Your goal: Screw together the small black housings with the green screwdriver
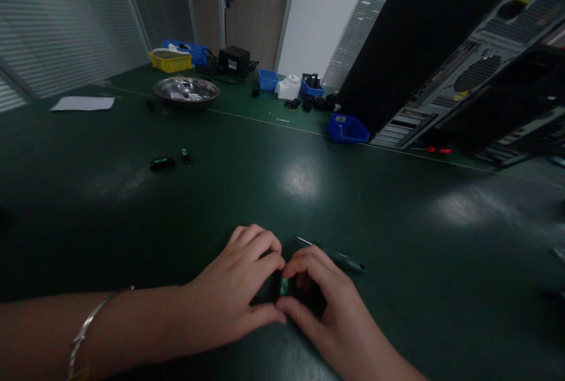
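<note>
The person at the dark green counter (397, 210) has both hands close together near its front edge, fingertips meeting. The right hand (333, 295) has a small green piece (283, 287) pinched between thumb and index finger, the other fingers curled in beneath. The left hand (247, 278) comes in from the side, half curled, with a gap between thumb and index finger; their tips reach the same spot, but I can't tell whether they grip the piece too. A thin silver-coloured bracelet (82, 331) circles the left forearm.

Just beyond the right hand lies a slim tool (346, 260) with a dark handle, its pale shaft slanting back past the knuckles. Farther off to the left, two small black parts with green on them sit near each other: a longer one (162, 163) and a shorter one (185, 155).

Toward the far side of the counter, a sheet of white paper (83, 103) lies well left of a shiny metal bowl (188, 99). A yellow tray (170, 65) and a black box (234, 60) stand behind the bowl. Over to the right, a deep-blue bin (339, 131) sits just beside a big black computer case (392, 39), its ports and vents facing sideways.
</note>
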A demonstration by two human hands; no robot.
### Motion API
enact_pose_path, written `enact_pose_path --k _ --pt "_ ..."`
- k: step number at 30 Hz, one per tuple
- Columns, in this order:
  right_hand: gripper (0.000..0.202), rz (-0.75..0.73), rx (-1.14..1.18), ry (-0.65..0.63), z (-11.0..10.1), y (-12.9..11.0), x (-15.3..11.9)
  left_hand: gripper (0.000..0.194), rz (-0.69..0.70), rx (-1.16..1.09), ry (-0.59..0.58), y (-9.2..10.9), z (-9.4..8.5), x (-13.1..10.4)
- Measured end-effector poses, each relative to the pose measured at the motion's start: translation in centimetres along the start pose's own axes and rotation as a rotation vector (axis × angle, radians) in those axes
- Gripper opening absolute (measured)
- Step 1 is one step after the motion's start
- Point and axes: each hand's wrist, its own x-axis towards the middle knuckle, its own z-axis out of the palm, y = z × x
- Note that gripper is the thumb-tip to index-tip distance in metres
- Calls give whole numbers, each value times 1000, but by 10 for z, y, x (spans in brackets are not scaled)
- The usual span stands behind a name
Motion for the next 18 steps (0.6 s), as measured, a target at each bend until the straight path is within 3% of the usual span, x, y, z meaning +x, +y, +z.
enact_pose_path --k 6,13,16,18 --pt "21 -33 20 4 -2 2 -2 34 5 -6 4 -1 -1 1" --pt "15 -174 -4 62 -10 4 -7 33 -12 3 29 -1 -6 -2" --pt "17 -232 -87 120 -24 8 -13 33 -58 48 96 -8 -23 -2" --pt "19 -254 -169 163 -37 12 -16 31 -108 108 179 -17 -44 -6"
